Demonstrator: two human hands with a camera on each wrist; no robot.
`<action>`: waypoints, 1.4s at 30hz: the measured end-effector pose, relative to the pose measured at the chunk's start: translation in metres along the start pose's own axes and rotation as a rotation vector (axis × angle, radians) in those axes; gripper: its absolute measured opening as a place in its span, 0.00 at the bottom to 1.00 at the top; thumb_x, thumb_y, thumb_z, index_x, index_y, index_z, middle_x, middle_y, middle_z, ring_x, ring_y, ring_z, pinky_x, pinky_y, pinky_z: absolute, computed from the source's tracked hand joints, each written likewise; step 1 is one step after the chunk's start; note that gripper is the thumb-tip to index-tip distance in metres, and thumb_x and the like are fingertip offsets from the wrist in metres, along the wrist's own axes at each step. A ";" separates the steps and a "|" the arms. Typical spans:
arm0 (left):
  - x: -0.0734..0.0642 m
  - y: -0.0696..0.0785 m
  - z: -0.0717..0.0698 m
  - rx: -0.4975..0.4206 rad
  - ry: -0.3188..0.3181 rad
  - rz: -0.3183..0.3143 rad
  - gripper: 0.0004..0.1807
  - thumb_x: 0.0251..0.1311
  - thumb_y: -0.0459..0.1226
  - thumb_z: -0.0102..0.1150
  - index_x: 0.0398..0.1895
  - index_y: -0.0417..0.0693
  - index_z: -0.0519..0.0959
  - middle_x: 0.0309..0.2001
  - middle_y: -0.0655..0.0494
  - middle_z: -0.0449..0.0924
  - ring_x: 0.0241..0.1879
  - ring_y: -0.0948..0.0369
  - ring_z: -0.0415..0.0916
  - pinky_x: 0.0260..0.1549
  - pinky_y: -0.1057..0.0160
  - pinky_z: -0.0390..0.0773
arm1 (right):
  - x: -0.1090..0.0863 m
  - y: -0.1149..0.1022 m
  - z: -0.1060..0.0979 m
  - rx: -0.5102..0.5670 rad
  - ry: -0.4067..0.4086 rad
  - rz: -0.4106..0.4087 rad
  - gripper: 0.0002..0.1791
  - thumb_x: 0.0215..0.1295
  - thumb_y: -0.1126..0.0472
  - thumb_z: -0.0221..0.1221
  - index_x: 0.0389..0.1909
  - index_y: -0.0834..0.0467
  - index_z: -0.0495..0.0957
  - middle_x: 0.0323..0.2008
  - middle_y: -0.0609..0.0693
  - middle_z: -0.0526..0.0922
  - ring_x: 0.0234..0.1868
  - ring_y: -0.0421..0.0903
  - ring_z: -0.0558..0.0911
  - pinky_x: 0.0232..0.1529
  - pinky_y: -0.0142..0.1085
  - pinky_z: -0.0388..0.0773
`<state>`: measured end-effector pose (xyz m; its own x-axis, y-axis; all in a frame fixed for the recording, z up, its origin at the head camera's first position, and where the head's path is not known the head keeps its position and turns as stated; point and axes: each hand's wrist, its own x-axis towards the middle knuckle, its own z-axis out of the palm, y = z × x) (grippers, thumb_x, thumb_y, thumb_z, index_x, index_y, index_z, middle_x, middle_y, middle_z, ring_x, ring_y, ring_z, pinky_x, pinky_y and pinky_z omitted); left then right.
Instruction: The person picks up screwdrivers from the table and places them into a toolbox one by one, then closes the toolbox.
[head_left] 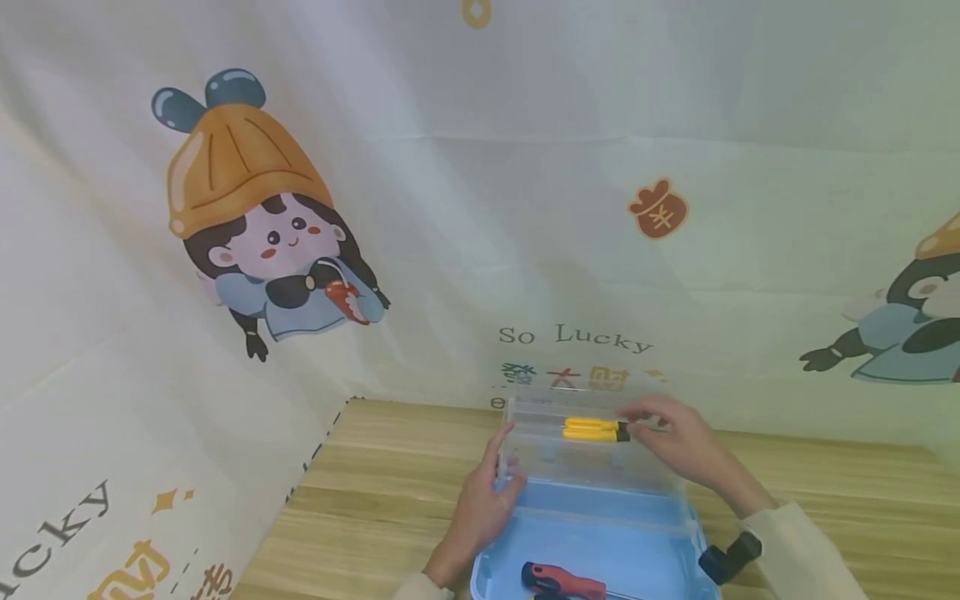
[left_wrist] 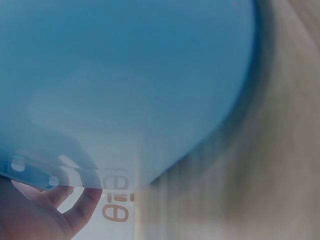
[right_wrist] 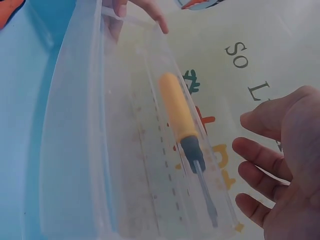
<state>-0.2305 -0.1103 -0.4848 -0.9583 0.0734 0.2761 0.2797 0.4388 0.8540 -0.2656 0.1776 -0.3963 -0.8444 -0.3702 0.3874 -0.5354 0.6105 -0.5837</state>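
A transparent lid (head_left: 581, 467) stands raised at the back of a blue toolbox (head_left: 600, 542). My left hand (head_left: 480, 504) grips the lid's left edge, with its thumb on the near side. Along the lid's upper part lies a screwdriver (right_wrist: 179, 107) with a yellow handle, a dark collar and a metal shaft. Two yellow handles appear in the head view, one in the right wrist view; a reflection is possible. Beside the shaft end, my right hand (head_left: 682, 446) has loosely bent fingers. The right wrist view shows these fingers (right_wrist: 262, 155) apart from the lid, holding nothing.
Inside the blue base lies a red and black screwdriver (head_left: 566, 581), with part of another yellow and black item at the frame's bottom edge. The toolbox rests on a wood-grain table (head_left: 375, 475). A printed cloth (head_left: 450, 250) hangs behind and to the left.
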 end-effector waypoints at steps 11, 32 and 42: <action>0.001 -0.003 0.002 0.002 0.000 0.003 0.35 0.69 0.40 0.55 0.77 0.64 0.56 0.55 0.43 0.80 0.57 0.45 0.77 0.56 0.39 0.75 | -0.030 0.011 -0.014 -0.009 0.107 -0.103 0.11 0.64 0.67 0.63 0.47 0.58 0.83 0.42 0.49 0.86 0.39 0.35 0.79 0.38 0.32 0.79; 0.000 0.000 0.001 -0.016 -0.020 -0.035 0.35 0.70 0.41 0.53 0.77 0.66 0.54 0.60 0.43 0.78 0.59 0.45 0.75 0.57 0.39 0.75 | -0.095 0.046 -0.028 -0.026 0.144 0.038 0.11 0.65 0.68 0.61 0.47 0.61 0.82 0.34 0.42 0.85 0.33 0.29 0.79 0.32 0.31 0.79; 0.000 0.002 0.001 -0.023 -0.024 -0.059 0.35 0.70 0.42 0.53 0.78 0.68 0.54 0.61 0.43 0.77 0.60 0.45 0.75 0.56 0.39 0.75 | -0.118 0.061 -0.028 -0.052 0.139 0.093 0.12 0.63 0.70 0.62 0.47 0.62 0.82 0.36 0.37 0.85 0.34 0.28 0.78 0.32 0.29 0.78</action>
<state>-0.2306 -0.1083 -0.4840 -0.9743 0.0696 0.2144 0.2235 0.4221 0.8786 -0.1982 0.2780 -0.4580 -0.8773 -0.2120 0.4305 -0.4502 0.6743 -0.5854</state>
